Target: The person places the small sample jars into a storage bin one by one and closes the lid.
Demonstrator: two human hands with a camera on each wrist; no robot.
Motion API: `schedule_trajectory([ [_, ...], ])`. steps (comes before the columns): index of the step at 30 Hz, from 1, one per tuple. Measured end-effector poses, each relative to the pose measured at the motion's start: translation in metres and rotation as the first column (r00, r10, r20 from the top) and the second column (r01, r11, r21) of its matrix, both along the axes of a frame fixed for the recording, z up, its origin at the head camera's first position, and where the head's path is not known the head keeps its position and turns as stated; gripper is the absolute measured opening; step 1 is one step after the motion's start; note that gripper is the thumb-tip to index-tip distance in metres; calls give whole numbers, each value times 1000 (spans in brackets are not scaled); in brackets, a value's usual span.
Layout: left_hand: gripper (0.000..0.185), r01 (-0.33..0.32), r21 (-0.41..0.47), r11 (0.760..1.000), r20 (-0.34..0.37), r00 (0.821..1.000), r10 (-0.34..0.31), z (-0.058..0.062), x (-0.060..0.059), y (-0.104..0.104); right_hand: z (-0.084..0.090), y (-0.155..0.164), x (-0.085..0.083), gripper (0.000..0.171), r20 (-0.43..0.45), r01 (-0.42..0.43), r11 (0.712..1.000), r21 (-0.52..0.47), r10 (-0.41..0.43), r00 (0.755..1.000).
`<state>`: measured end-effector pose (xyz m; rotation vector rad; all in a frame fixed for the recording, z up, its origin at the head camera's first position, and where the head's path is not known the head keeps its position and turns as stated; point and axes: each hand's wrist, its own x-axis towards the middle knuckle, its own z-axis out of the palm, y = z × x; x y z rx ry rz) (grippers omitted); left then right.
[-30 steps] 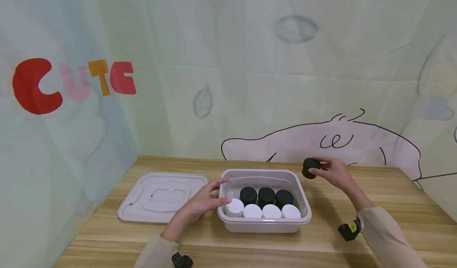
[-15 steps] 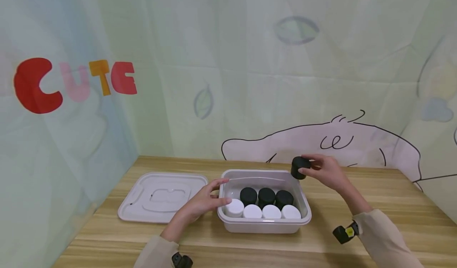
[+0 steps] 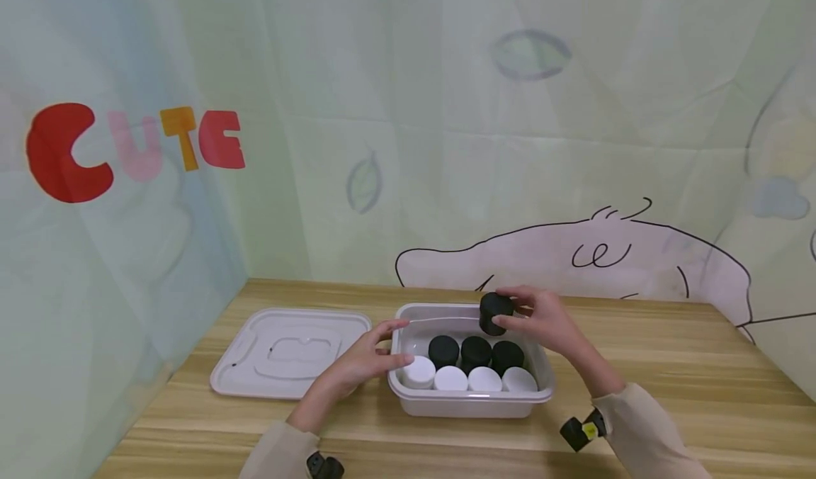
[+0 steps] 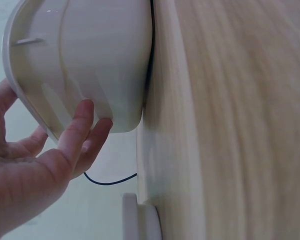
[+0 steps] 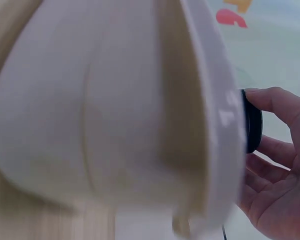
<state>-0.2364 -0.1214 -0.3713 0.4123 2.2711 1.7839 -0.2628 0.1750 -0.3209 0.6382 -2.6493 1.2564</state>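
Observation:
A white plastic box (image 3: 468, 404) stands on the wooden table. My left hand (image 3: 357, 363) grips its left rim; in the left wrist view, fingertips (image 4: 84, 107) press the outer wall. Over the back right part of the box, my right hand (image 3: 545, 321) pinches a small black cylindrical jar (image 3: 494, 309) between thumb and fingers. In the right wrist view the box wall (image 5: 120, 120) hides most of that jar (image 5: 254, 125). Inside the box, several white-topped jars (image 3: 450, 378) line the front, with three black jars (image 3: 443, 351) behind them.
A flat white lid (image 3: 242, 373) lies on the table (image 3: 408, 451) to the left of the box. Behind the table hangs a printed curtain (image 3: 446, 181). A thin dark cable (image 4: 107, 184) shows in the left wrist view.
My right hand has carried the black jar leftward, from beside the box to above its inside. The left hand has stayed on the rim.

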Motion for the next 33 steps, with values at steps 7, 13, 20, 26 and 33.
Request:
schedule_trajectory([
  [7, 63, -13, -9, 1000, 4, 1000, 13, 1, 2, -2, -7, -33, 2, 45, 52, -39, 999, -21, 40, 998],
  [13, 63, -20, -25, 999, 10, 1000, 21, 2, 3, -4, -11, -58, 4, 42, 48, -103, 994, -23, 104, 993],
  [20, 64, 26, 7, 1000, 10, 1000, -27, 1, 0, -3, -13, -81, 6, 40, 6, -169, 985, 20, 169, 986],
  [26, 64, 28, 12, 1000, 13, 1000, -28, 1, -1, -1, -19, -97, 7, 39, 18, -113, 990, 87, 112, 994],
  [33, 67, 18, 13, 1000, 15, 1000, -18, 0, 0, -2, -21, -111, 5, 38, -11, -139, 974, 180, 143, 990],
])
